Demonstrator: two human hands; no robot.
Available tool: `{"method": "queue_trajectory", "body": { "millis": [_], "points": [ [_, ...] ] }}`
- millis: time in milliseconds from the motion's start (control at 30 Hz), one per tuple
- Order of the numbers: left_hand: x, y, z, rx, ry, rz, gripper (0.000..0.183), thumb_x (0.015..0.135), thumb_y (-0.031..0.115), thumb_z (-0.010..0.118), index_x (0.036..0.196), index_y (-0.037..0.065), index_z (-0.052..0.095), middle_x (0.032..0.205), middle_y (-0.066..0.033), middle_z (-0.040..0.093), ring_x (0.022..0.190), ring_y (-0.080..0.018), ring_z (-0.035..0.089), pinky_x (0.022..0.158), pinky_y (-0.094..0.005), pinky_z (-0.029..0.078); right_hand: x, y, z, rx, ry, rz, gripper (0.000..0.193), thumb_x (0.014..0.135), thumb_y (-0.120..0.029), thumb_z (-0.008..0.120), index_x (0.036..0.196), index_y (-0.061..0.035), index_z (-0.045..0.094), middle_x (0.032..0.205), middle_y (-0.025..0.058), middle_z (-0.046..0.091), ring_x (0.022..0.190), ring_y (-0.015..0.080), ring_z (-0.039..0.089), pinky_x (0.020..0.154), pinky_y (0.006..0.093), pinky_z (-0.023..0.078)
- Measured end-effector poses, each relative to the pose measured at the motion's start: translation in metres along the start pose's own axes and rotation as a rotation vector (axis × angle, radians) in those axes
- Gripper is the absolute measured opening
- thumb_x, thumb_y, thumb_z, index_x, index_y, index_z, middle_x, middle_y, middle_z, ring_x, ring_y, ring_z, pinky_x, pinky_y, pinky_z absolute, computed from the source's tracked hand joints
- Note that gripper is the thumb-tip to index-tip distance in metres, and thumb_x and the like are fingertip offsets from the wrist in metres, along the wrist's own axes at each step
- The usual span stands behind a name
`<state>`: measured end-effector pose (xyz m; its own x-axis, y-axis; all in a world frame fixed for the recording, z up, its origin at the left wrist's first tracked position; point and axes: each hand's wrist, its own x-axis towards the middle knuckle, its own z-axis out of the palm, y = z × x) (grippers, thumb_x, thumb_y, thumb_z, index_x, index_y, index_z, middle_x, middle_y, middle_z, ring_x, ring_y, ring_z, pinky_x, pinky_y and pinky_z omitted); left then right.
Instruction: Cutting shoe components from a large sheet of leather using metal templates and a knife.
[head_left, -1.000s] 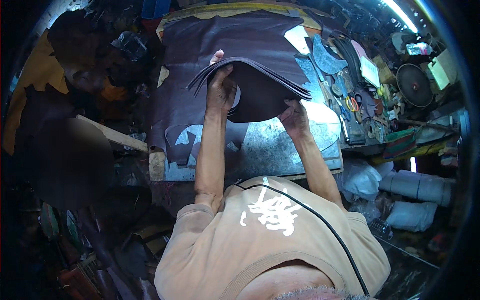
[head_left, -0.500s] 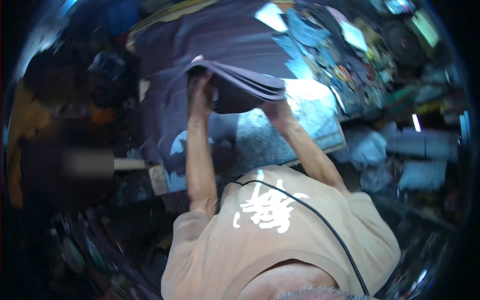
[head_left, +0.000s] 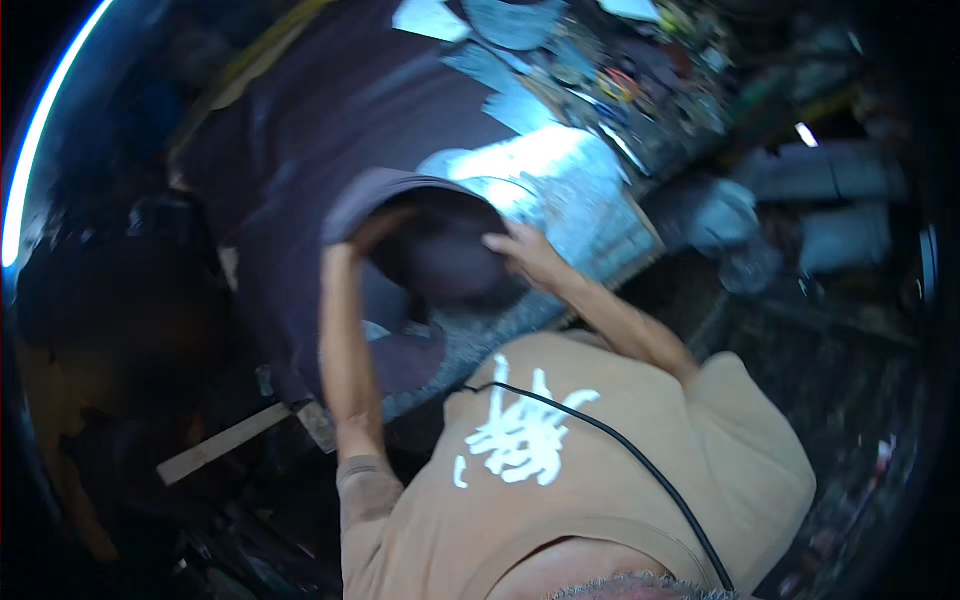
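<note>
A curved bundle of dark purple-brown sheets (head_left: 455,245), perhaps leather or cloth, is bent over between my two hands above the worktable. My left hand (head_left: 388,228) is tucked inside the curve at its left end, in shadow, with its fingers mostly hidden. At the right end my right hand (head_left: 532,256) grips the bundle, thumb lying on the near face and the other fingers out of sight behind. Beneath the bundle, a larger dark sheet (head_left: 290,225) covers the table's left part. A pale, shiny work surface (head_left: 590,185) shows on the right.
Light-blue cut pieces (head_left: 515,105) lie at the far edge beside a clutter of small tools (head_left: 640,95). Clear plastic bags (head_left: 725,215) and grey wrapped bundles (head_left: 845,235) stand off the table's right side. A wooden bar (head_left: 225,445) juts out at the lower left.
The sheets came down nearer my body and bowed into a deeper curve. My right hand moved from the lower edge onto the right end. The whole view has also turned and shifted.
</note>
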<state>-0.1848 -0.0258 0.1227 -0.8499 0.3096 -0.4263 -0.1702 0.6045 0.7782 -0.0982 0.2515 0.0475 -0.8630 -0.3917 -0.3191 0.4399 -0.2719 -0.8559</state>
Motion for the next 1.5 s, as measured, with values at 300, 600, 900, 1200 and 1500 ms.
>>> {"method": "queue_trajectory", "body": {
  "millis": [300, 600, 900, 1200, 1500],
  "points": [
    [0.073, -0.02, 0.095, 0.432, -0.21, -0.135, 0.059, 0.075, 0.026, 0.067, 0.124, -0.006, 0.054, 0.124, -0.0279, 0.057, 0.117, -0.0378, 0.056, 0.099, -0.0421, 0.045, -0.037, 0.038, -0.032, -0.184, 0.234, 0.19, 0.053, 0.095, -0.015, 0.052, 0.141, 0.003, 0.033, 0.098, 0.0126, 0.062, 0.068, 0.0181, 0.061, 0.059, 0.0304, 0.056],
    [0.076, -0.012, 0.091, 0.306, -0.15, -0.205, 0.072, 0.085, 0.029, 0.055, 0.137, -0.015, 0.034, 0.136, -0.0342, 0.044, 0.128, -0.039, 0.046, 0.108, -0.0382, 0.036, -0.001, 0.037, -0.027, -0.818, 0.166, -0.046, 0.058, 0.096, -0.017, 0.042, 0.143, 0.0103, 0.022, 0.134, 0.0374, 0.043, 0.125, 0.0475, 0.044, 0.107, 0.0438, 0.034],
    [0.043, -0.015, 0.092, 0.677, -0.131, -0.309, 0.059, 0.093, 0.044, 0.04, 0.129, -0.002, 0.05, 0.117, -0.0322, 0.058, 0.114, -0.045, 0.054, 0.098, -0.0479, 0.041, -0.008, 0.046, -0.041, -0.643, 0.21, -0.017, 0.058, 0.093, -0.012, 0.043, 0.145, 0.0069, 0.024, 0.14, 0.0316, 0.042, 0.133, 0.0392, 0.04, 0.111, 0.0372, 0.03],
    [0.003, -0.028, 0.075, 0.914, 0.09, 0.078, 0.036, 0.095, 0.039, 0.051, 0.089, 0.004, 0.057, 0.074, -0.0257, 0.063, 0.075, -0.0438, 0.062, 0.066, -0.0516, 0.048, -0.026, 0.025, -0.024, -0.632, 0.077, 0.173, 0.055, 0.092, -0.01, 0.043, 0.143, 0.0057, 0.03, 0.125, 0.0315, 0.054, 0.117, 0.0415, 0.053, 0.1, 0.0424, 0.041],
    [0.017, -0.028, 0.11, 0.847, 0.46, 0.217, 0.045, 0.087, 0.046, 0.062, 0.084, 0.001, 0.06, 0.083, -0.0181, 0.06, 0.082, -0.0369, 0.06, 0.069, -0.0466, 0.047, -0.001, -0.067, -0.21, -1.302, 0.777, -0.077, 0.019, 0.089, -0.012, 0.049, 0.097, -0.0027, 0.064, 0.095, 0.0202, 0.063, 0.092, 0.0385, 0.06, 0.075, 0.047, 0.049]
  ]
}}
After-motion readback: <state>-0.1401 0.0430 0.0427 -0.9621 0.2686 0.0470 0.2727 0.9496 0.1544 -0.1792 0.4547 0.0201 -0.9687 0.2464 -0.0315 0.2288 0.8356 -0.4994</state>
